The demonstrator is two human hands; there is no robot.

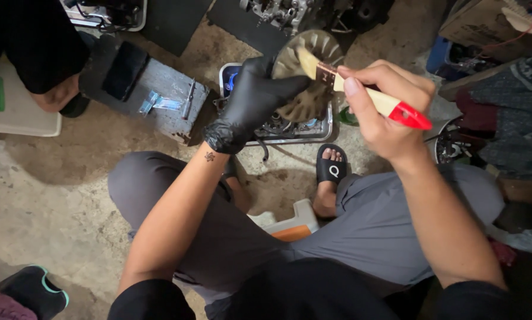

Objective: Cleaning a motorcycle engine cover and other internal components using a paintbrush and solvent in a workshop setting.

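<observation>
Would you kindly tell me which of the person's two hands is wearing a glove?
The left hand, in a black glove, grips the finned metal disc; the bare right hand holds the paintbrush.

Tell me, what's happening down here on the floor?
A seated person is brushing a round, finned metal fan-like part. Their left hand, in a black glove, grips the part over a shallow metal tray of small bits. Their bare right hand holds a paintbrush with a pale wooden handle and red tip, bristles pressed against the fins. Another person's hand rests at the upper left, beside a grey block.
</observation>
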